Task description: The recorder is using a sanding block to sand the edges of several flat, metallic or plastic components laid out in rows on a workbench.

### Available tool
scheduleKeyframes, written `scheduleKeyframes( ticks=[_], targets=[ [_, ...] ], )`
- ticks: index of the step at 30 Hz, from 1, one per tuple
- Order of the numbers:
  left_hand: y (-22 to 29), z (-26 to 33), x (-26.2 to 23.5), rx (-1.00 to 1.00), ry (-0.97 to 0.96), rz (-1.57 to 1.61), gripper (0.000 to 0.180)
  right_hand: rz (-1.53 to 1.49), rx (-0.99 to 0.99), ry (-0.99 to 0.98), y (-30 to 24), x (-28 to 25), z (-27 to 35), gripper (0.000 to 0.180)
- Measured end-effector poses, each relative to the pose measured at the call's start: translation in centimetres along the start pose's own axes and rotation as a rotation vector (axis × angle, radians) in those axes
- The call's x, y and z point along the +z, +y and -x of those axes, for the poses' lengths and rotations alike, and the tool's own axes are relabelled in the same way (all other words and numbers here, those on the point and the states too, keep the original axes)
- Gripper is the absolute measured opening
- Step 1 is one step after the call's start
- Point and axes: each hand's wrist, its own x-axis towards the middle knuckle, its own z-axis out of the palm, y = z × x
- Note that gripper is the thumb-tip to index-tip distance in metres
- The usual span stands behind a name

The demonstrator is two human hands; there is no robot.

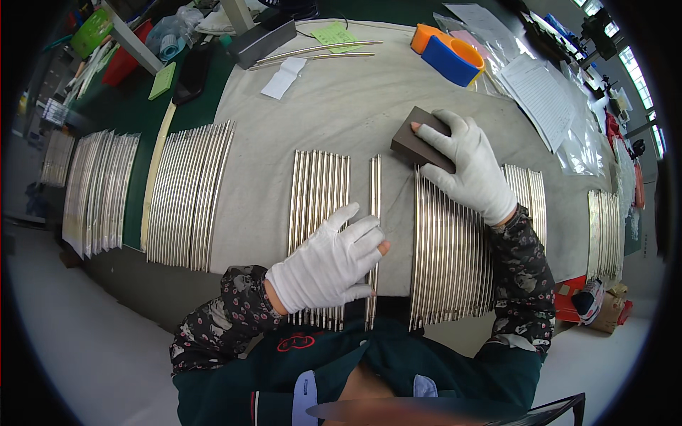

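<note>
My right hand (469,167), in a white glove with bare fingertips, is closed around a dark brown rectangular block (407,144). It holds the block at the far ends of a wide row of thin shiny metal rods (444,263). My left hand (330,259), gloved the same way, lies with fingers spread, palm down. It reaches across a narrower row of rods (312,181) on the left to a narrow strip of rods (375,188) lying apart between the two rows. Whether its fingers press on these rods cannot be made out.
More rods (188,199) lie at left, beside plastic-wrapped rods (99,192). Another bundle (604,231) is at far right. On the cloth-covered table (348,92) are blue and orange rings (455,60), a paper slip (284,78) and two loose rods (320,53). Printed sheets (543,99) lie right.
</note>
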Motion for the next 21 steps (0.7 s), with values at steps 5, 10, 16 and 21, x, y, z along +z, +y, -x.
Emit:
scheduleKeyframes(
  ticks=[5, 10, 16, 21],
  targets=[
    [-0.1, -0.1, -0.2, 0.038, -0.043, 0.063, 0.073, 0.006, -0.076, -0.029, 0.1, 0.6, -1.0, 0.056],
    [-0.5, -0.2, -0.1, 0.088, 0.003, 0.079, 0.072, -0.009, -0.093, -0.064, 0.2, 0.8, -1.3, 0.055],
    [-0.7, -0.3, 0.0, 0.111, -0.021, 0.079, 0.072, -0.015, -0.118, -0.054, 0.5, 0.9, -1.3, 0.056],
    [-0.5, 0.0, -0.1, 0.107, 0.027, 0.070, 0.074, -0.047, -0.203, -0.047, 0.6, 1.4, -1.5, 0.054]
  ],
)
